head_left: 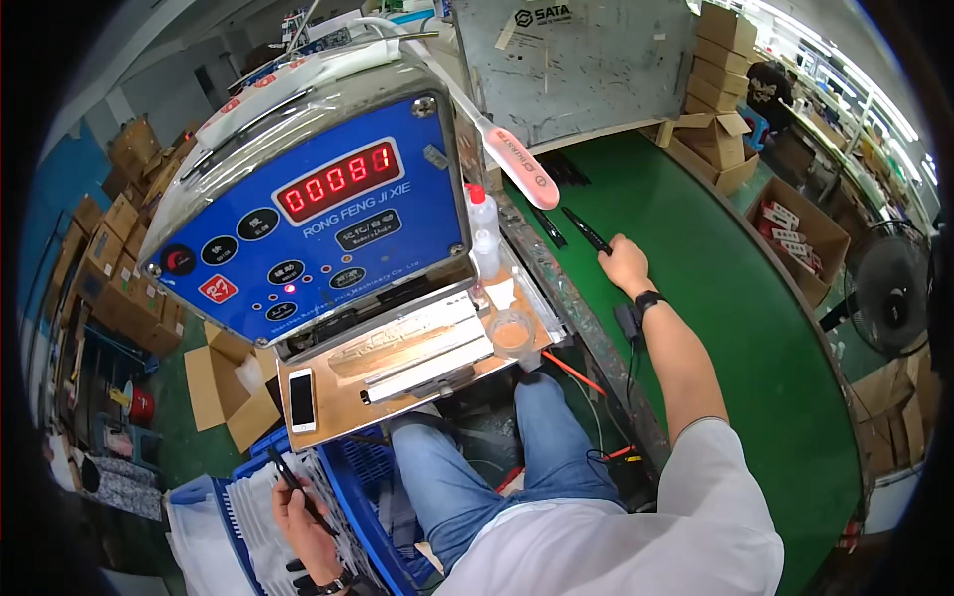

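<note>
At the lower left, my left hand (306, 526) is closed round a slim black part (285, 469), held over a blue crate (238, 526) lined with white sheeting. My right arm reaches out over the green work surface (740, 328). There my right hand (626, 265) grips the near end of a long, narrow black piece (584, 228). Beside that piece lie other black strips (549, 228), and several more sit farther back. What exactly these black parts are is too small to tell.
A machine (328, 209) with a blue panel and lit red display stands before me. Its wooden ledge holds a white phone (302, 400), a clear round container (512, 334) and a red-capped bottle (482, 214). A pink fan-shaped handle (522, 167) hangs near the right hand. A black fan (887, 288) stands right.
</note>
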The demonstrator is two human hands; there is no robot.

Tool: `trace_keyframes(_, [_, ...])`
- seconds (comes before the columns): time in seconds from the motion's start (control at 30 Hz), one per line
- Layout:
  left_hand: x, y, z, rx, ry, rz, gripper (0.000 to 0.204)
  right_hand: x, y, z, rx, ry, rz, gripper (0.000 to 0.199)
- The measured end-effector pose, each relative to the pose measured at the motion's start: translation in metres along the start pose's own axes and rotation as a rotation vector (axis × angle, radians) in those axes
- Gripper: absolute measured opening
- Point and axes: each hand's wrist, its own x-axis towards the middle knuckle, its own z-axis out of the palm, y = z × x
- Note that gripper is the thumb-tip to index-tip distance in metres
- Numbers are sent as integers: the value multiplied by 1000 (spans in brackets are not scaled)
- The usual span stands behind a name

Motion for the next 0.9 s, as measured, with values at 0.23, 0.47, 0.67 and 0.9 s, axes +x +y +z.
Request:
trace_keyframes(0.23, [31, 30, 58, 282, -233, 91, 35, 9, -29, 33, 167, -114, -186, 50])
trace_keyframes(0.47, [79, 58, 173, 910, -486, 908, 28, 15, 23, -3, 325, -372, -179, 78])
trace_keyframes(0.67, [103, 35, 214, 946, -528, 1002, 23, -33, -1, -50, -216, -383, -184, 99])
trace_keyframes(0.9, [84, 27, 182, 1034, -550, 972, 49, -12, 18, -35, -119, -474, -317, 100])
